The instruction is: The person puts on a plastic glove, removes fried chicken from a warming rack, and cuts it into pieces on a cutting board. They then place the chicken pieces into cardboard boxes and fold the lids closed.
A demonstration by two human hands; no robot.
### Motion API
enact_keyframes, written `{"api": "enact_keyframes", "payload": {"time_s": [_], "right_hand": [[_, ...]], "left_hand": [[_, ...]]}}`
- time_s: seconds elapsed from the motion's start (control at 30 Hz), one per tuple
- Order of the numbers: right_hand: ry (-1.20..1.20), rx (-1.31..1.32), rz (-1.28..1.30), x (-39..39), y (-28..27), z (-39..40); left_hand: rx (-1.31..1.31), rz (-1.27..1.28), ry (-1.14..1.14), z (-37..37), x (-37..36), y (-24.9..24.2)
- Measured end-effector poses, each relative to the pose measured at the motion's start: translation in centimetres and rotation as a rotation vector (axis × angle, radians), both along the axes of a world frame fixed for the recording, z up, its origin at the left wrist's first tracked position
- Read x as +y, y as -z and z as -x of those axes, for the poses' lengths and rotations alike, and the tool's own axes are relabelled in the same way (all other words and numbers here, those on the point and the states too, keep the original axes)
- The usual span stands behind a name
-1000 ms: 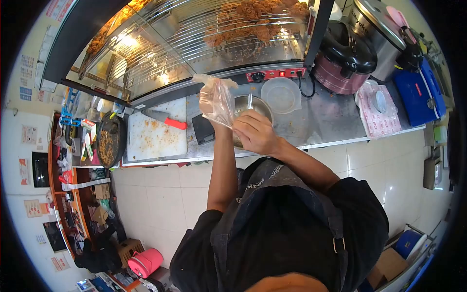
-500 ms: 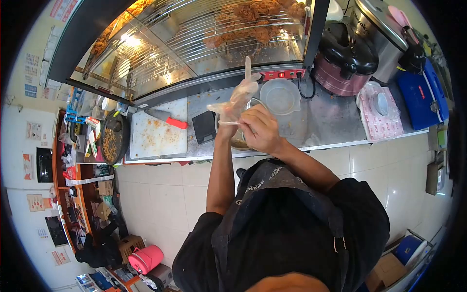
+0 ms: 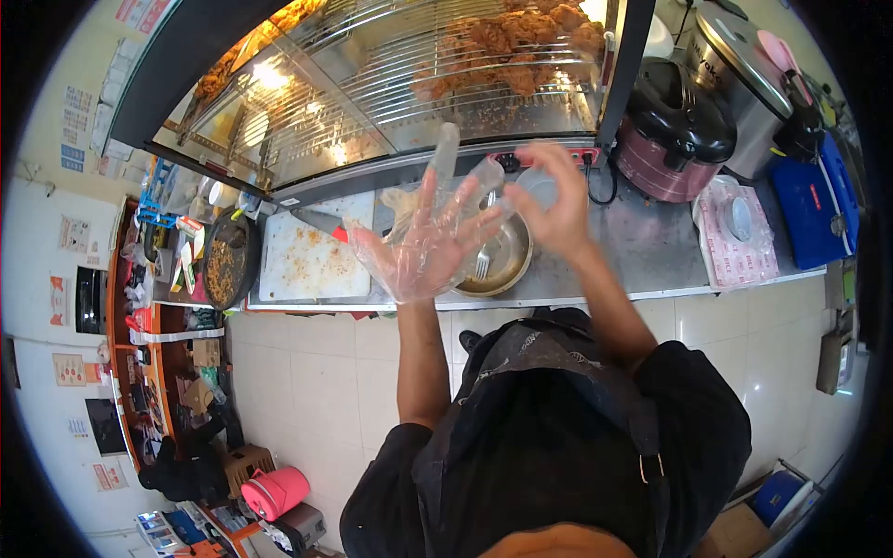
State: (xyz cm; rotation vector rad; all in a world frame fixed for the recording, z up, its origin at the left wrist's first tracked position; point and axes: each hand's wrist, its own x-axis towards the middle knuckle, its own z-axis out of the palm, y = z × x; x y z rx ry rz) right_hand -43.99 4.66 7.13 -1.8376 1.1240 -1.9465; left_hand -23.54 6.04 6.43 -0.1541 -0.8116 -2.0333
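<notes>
A clear plastic glove [image 3: 414, 270] covers my left hand [image 3: 428, 242], whose fingers are spread over the counter with nothing held. To its right, my bare right hand [image 3: 563, 209] is raised, fingers curved and apart, close to the gloved fingertips. Crumpled clear plastic [image 3: 400, 206] shows behind the left hand. Partly beneath both hands is a metal bowl [image 3: 507, 265] with a fork [image 3: 483, 263] in it. Left of them, a knife [image 3: 321, 223] lies on a white cutting board [image 3: 312, 265] scattered with crumbs; my left hand partly covers its red handle.
Fried pieces [image 3: 521, 42] sit on racks in a lit glass cabinet [image 3: 372, 139] beyond the counter [image 3: 633, 242]. A dark pan [image 3: 231, 260] stands left; a cooker [image 3: 672, 130], wrapped papers [image 3: 735, 237] and a blue case [image 3: 807, 219] are right. A person [image 3: 191, 465] is at lower left.
My right hand has come away from the glove's cuff and moved right. My left hand has turned and spread its fingers inside the glove. The view has shifted slightly.
</notes>
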Motion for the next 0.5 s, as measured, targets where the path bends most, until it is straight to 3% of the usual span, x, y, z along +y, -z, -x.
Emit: {"api": "enact_keyframes", "payload": {"time_s": [0.13, 0.23, 0.33, 0.43, 0.5], "right_hand": [[-0.413, 0.114, -0.23, -1.9, 0.7, 2.7], [-0.359, 0.054, -0.201, -2.6, 2.0, 2.9], [-0.279, -0.091, -0.33, -2.4, 2.6, 3.4], [-0.3, 0.028, -0.411, -2.1, 3.4, 3.1], [-0.057, 0.046, -0.286, -0.9, 1.5, 2.0]], "left_hand": [[-0.089, -0.008, 0.076, -0.5, 0.3, 0.3], [-0.1, -0.038, 0.104, -1.2, 0.1, 0.4], [-0.333, -0.165, -0.03, -2.7, -0.1, 0.4], [-0.377, -0.389, -0.454, -1.8, -0.5, 0.9], [0.095, -0.231, -0.159, -1.4, -1.6, 3.0]]}}
